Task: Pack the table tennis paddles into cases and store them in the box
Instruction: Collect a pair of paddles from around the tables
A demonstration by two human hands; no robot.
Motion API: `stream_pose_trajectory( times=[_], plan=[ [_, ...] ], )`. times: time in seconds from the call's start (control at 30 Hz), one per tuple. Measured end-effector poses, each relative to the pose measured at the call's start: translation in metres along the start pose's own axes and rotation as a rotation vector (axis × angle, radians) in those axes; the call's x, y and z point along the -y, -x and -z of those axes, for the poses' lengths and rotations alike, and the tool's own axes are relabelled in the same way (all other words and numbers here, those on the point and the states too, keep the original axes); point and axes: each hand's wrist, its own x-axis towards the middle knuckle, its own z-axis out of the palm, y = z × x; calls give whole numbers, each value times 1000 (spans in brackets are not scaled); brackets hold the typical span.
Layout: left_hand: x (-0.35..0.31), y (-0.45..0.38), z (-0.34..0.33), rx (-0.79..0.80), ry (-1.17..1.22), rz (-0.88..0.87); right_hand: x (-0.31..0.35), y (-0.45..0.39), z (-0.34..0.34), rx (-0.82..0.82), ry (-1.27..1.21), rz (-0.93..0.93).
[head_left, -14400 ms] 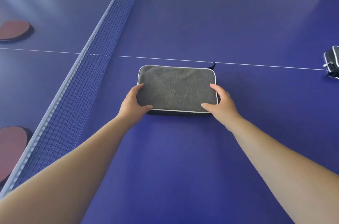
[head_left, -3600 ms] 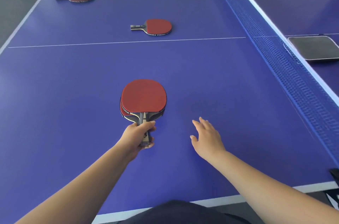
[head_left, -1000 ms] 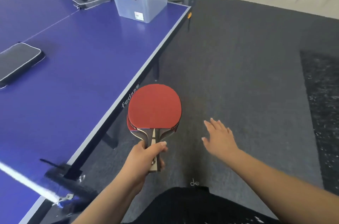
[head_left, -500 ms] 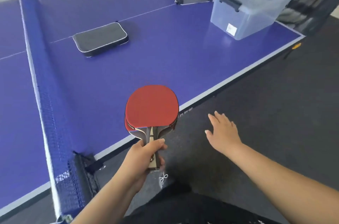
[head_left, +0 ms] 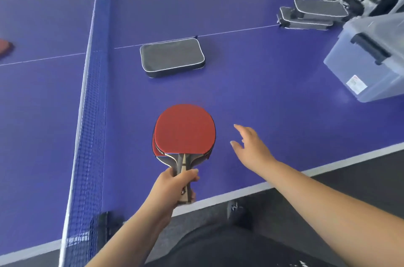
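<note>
So the left hand has its fingers wrapped tight around the wooden handles of two red-rubber table tennis paddles, stacked face to face, blades pointing away toward the far side over the near part of the purple table. The right hand is empty, fingers loosely spread, hovering just right of the paddles above the tabletop. The thing that matters here: the flat grey fabric paddle case with white piping lies straight ahead of the paddles, further in on the table, near the white centre line, and well apart from both hands. Its long axis runs left-right, so crosswise to the paddle handles. It looks zipped shut to me, can't tell for sure. The left hand lines up with it a bit more directly, but the free right hand is the one I'd guess has to go open it. Off to the far right there's a stack of more grey cases and the clear plastic storage box; the blue net runs along the left.
</note>
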Motion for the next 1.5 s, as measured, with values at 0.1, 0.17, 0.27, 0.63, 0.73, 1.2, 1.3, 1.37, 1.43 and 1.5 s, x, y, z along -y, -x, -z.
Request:
stream_pose_trajectory(
  times=[0.1, 0.17, 0.27, 0.63, 0.73, 1.2, 1.3, 1.37, 1.43, 1.5],
  plan=[
    [-8, -23, -1, -47, 23, 18, 25, -44, 0, 41, -212, 13],
    [-13, -38, -5, -87, 50, 24, 42, -73, 1, 116, -400, -13],
    [-21, -58, -11, -146, 118, 29, 64, -110, 3, 269, -587, -45],
    [-39, -134, 17, -277, 229, 70, 96, -207, -48, 465, -564, 92],
    [-43, -151, 32, -279, 245, 101, 102, -221, -62, 460, -572, 106],
    [-11, -163, 36, -434, -40, 130, 99, -225, -81, 409, -455, 117],
    [-2, -152, 26, -530, -213, 123, 102, -222, -82, 386, -438, 120],
    [4, -150, 22, -575, -249, 90, 104, -220, -84, 369, -432, 115],
    [8, -150, 20, -591, -252, 69, 106, -216, -83, 346, -422, 115],
    [11, -150, 21, -583, -251, 63, 106, -211, -82, 324, -424, 99]
  ],
)
